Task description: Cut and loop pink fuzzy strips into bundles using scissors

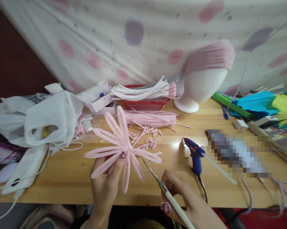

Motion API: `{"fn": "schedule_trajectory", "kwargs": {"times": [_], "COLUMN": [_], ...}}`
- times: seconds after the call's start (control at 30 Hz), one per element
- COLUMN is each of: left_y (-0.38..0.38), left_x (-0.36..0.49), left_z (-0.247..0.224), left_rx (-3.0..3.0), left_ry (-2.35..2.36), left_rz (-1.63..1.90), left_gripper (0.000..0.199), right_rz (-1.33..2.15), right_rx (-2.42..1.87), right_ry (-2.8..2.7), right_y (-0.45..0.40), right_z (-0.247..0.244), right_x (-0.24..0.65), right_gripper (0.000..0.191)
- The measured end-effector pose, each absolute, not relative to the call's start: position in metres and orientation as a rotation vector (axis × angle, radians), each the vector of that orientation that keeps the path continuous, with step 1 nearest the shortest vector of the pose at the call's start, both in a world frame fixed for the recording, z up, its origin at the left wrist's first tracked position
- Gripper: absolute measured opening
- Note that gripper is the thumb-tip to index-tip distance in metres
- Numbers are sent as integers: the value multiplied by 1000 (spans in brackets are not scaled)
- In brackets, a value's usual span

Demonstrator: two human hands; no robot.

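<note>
My left hand (pixel 107 176) is closed on a pink pipe-cleaner flower (pixel 127 147) at its centre, the thumb pressed on the middle. Several long looped petals spread out around it, above the table's front. Closed round a slim pointed tool (pixel 174 201) with a long white handle and narrow metal blade is my right hand (pixel 183 197); whether it is scissors or a knife I cannot tell. The blade's tip points at the flower's right-hand petals, close to them. Behind the flower lie a bundle of pink pipe cleaners (pixel 153 118) and small twisted pink pieces (pixel 151 143).
A blue hot glue gun (pixel 194 156) stands right of the flower, its cord running forward. At the back are a red basket (pixel 143 105) of pipe cleaners and a white foam head (pixel 202 84) in a pink cap. White bags (pixel 52 117) and a power bank (pixel 26 168) lie left.
</note>
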State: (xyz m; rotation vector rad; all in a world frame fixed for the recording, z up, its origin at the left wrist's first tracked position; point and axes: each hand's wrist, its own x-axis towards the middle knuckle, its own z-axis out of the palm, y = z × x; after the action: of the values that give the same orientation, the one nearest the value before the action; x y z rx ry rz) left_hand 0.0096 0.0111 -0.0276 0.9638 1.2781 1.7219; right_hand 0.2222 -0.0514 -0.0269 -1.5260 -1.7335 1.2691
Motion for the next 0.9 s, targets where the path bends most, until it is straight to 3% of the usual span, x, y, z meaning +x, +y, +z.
{"fn": "schedule_trajectory", "kwargs": {"times": [0.2,0.43,0.9], "left_y": [0,3,4], "left_x": [31,31,29], "left_z": [-16,-16,-39], "left_rx": [1075,1319,1329], "left_ry": [1351,1401,1439], "left_rz": [1612,1567,1597], "left_gripper": [14,5,19], "right_rz": [1234,1223,1213], "right_rx": [-1564,-1547,-1539], "right_ry": [-1767,-1721,-1662], "right_y": [-44,-44,-44], "right_z": [-29,-31,-34], "right_x": [222,221,215], "right_gripper": [24,36,40]}}
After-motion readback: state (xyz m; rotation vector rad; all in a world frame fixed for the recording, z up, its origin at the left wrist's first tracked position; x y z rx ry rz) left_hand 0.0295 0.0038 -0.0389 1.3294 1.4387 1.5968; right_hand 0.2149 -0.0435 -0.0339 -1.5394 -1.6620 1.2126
